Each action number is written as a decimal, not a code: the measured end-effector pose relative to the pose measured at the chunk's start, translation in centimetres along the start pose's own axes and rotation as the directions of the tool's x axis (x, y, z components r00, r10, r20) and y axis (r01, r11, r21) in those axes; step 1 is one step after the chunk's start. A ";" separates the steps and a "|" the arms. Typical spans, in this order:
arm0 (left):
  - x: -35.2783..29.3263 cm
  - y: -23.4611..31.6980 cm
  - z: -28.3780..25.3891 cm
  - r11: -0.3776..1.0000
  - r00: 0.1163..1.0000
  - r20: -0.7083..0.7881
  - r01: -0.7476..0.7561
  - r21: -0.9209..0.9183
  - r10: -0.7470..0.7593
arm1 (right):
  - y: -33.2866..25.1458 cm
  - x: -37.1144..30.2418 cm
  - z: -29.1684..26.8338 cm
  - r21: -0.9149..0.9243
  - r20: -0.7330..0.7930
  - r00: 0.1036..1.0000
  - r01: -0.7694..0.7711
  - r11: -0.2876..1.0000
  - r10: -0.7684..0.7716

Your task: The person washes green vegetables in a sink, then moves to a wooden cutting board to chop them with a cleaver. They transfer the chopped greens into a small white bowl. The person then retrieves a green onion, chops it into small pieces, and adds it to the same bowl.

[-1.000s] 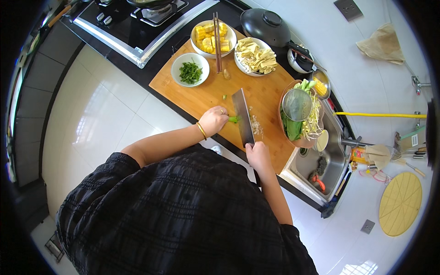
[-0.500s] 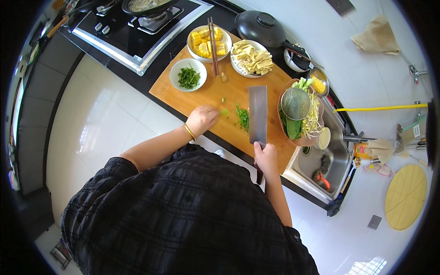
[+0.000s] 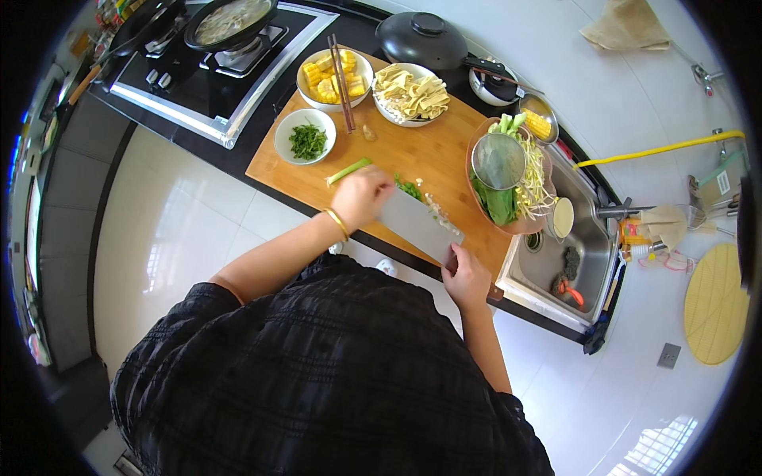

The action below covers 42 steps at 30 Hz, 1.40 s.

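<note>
My right hand (image 3: 467,279) grips the handle of a cleaver (image 3: 421,226), its broad blade slanting up and left across the board's near edge. My left hand (image 3: 363,196), with a gold bangle at the wrist, is curled at the blade's far end; what its fingers hold, if anything, is hidden. Just beyond its knuckles is a green stalk (image 3: 348,172). Chopped greens (image 3: 408,187) and small white bits (image 3: 432,205) lie along the blade's far side on the wooden cutting board (image 3: 373,155).
Bowls of cut greens (image 3: 308,141), corn (image 3: 329,75) with chopsticks (image 3: 342,87), and tofu strips (image 3: 411,91) stand on the board's far side. A vegetable basket (image 3: 480,194) with a strainer sits right, beside the sink (image 3: 591,262). A pot (image 3: 230,24) stands on the stove.
The cleaver has swung from pointing away to slanting left, its far end now at my left hand. My left hand has shifted slightly right on the board. The whole view has turned somewhat.
</note>
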<state>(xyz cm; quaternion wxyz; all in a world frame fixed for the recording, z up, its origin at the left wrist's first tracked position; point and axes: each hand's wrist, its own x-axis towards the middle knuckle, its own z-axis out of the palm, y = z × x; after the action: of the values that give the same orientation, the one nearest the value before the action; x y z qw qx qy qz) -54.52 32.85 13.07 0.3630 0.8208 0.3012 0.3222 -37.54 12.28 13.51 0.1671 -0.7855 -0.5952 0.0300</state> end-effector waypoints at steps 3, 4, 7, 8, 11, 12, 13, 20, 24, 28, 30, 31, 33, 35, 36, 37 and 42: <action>0.0 3.0 3.5 0.990 0.969 0.212 -0.107 -0.089 0.124 | -0.3 0.1 -0.3 -0.034 0.032 0.997 0.074 0.997 -0.073; -0.2 4.0 4.1 0.987 0.968 0.198 -0.145 -0.069 0.156 | -0.8 0.3 -0.9 -0.044 0.041 0.995 0.090 0.995 -0.089; -0.2 6.0 3.1 0.990 0.973 0.207 -0.084 -0.115 0.106 | -2.0 1.1 -1.8 -0.033 0.031 0.988 0.152 0.988 -0.151; 0.0 6.2 2.1 0.994 0.975 0.206 -0.064 -0.091 0.082 | -2.8 1.7 -2.3 -0.008 0.020 0.984 0.178 0.984 -0.178; 0.3 5.3 -1.0 1.000 0.989 0.142 -0.025 -0.002 0.025 | -6.3 4.5 -3.4 0.037 0.012 0.965 0.261 0.965 -0.261; 0.4 4.5 -2.3 0.999 0.997 0.071 -0.023 0.048 0.020 | -7.6 5.9 -3.4 0.043 0.017 0.950 0.312 0.949 -0.313; 0.7 3.7 -3.5 0.995 1.000 0.002 -0.023 0.094 0.023 | -8.9 7.3 -3.4 0.044 0.018 0.933 0.359 0.932 -0.360; 0.6 -0.1 -10.9 0.945 0.955 -0.142 0.283 0.163 -0.261 | -15.3 13.3 -0.2 0.107 0.077 0.833 0.539 0.835 -0.548; 0.8 -1.8 -12.1 0.914 0.923 -0.197 0.365 0.178 -0.330 | -17.3 14.5 0.4 0.089 0.087 0.818 0.562 0.822 -0.569; 1.4 -3.5 -12.2 0.927 0.914 -0.223 0.364 0.086 -0.338 | -17.9 15.1 1.1 0.061 0.119 0.830 0.542 0.838 -0.545; 1.6 -4.8 -11.7 0.951 0.927 -0.244 0.305 0.050 -0.285 | -17.9 15.4 1.3 0.053 0.127 0.848 0.513 0.857 -0.515; 1.7 -5.3 -11.5 0.961 0.932 -0.254 0.275 0.034 -0.258 | -17.9 15.5 1.3 0.050 0.123 0.854 0.504 0.862 -0.506; 1.8 -6.2 -11.2 0.968 0.940 -0.255 0.248 0.047 -0.228 | -17.8 15.6 1.3 0.040 0.114 0.868 0.482 0.875 -0.484; 2.3 -7.5 -10.9 0.978 0.946 -0.272 0.201 0.056 -0.178 | -17.6 15.9 1.3 0.047 0.155 0.880 0.448 0.893 -0.450; 2.6 -8.1 -11.0 0.977 0.950 -0.250 0.204 0.052 -0.185 | -17.5 16.0 1.3 0.051 0.175 0.884 0.431 0.901 -0.433; 2.9 -9.0 -11.5 0.977 0.955 -0.228 0.208 0.049 -0.192 | -17.3 16.1 1.2 0.072 0.176 0.883 0.429 0.900 -0.435; 4.1 -9.6 -14.2 0.929 0.930 -0.047 0.359 -0.091 -0.364 | -16.7 16.2 0.5 0.146 0.185 0.890 0.395 0.907 -0.417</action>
<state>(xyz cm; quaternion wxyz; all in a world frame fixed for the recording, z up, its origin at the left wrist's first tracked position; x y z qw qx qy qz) -65.10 46.82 14.27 0.4393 0.7254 0.4452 0.2876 -48.43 31.67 20.46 0.1462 -0.6260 -0.7582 0.1088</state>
